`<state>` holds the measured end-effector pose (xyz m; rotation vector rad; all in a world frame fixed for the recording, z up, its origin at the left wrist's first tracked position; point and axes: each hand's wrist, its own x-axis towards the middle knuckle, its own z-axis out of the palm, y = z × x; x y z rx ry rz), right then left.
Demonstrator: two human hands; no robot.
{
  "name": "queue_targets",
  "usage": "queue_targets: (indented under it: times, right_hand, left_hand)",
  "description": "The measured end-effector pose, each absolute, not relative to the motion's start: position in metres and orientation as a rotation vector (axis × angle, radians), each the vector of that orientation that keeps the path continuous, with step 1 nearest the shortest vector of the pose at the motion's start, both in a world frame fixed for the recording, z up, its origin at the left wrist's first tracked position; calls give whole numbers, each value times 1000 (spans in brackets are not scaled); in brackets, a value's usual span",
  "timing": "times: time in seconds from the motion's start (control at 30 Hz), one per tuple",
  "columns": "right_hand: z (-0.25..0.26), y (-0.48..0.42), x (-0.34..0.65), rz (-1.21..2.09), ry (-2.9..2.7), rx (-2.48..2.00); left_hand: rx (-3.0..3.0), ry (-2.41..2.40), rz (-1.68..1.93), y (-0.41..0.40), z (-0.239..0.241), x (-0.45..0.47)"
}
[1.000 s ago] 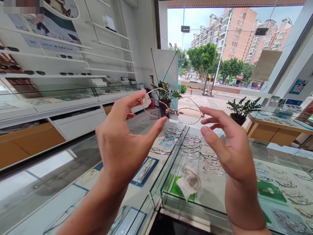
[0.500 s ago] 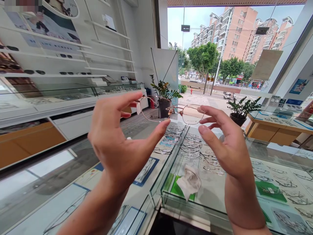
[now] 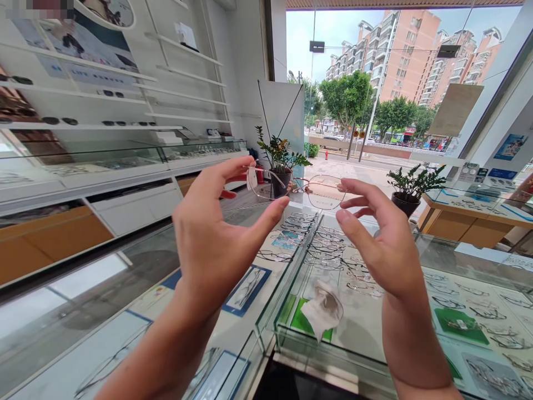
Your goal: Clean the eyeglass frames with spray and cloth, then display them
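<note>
I hold a thin gold-rimmed pair of glasses (image 3: 320, 191) up at chest height, above the glass display counter (image 3: 287, 333). My left hand (image 3: 216, 244) pinches the left rim between forefinger and thumb, beside a small white tag. My right hand (image 3: 375, 239) grips the right rim with its fingertips. Both lenses face away from me, toward the window. A crumpled beige cleaning cloth (image 3: 322, 308) lies on the counter below my hands.
Inside the counter lie several rows of spectacle frames (image 3: 328, 250). Two potted plants (image 3: 281, 166) (image 3: 410, 189) stand behind it. Wall shelves (image 3: 104, 94) and another glass case run along the left. A large window shows a street and tall buildings.
The glasses have dropped slightly and tilted flatter since a second ago. My left hand shifted a little right after drifting left; my right hand stayed almost in place.
</note>
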<state>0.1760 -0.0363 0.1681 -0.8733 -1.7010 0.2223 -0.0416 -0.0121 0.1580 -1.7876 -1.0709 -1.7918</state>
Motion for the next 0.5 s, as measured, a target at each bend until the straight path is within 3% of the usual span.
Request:
queue_targets:
  times: [0.5]
  right_hand:
    - [160,-21,162,323,-1736,-870]
  left_hand:
    - [-1786,-1039,-1853,-17,159,-36]
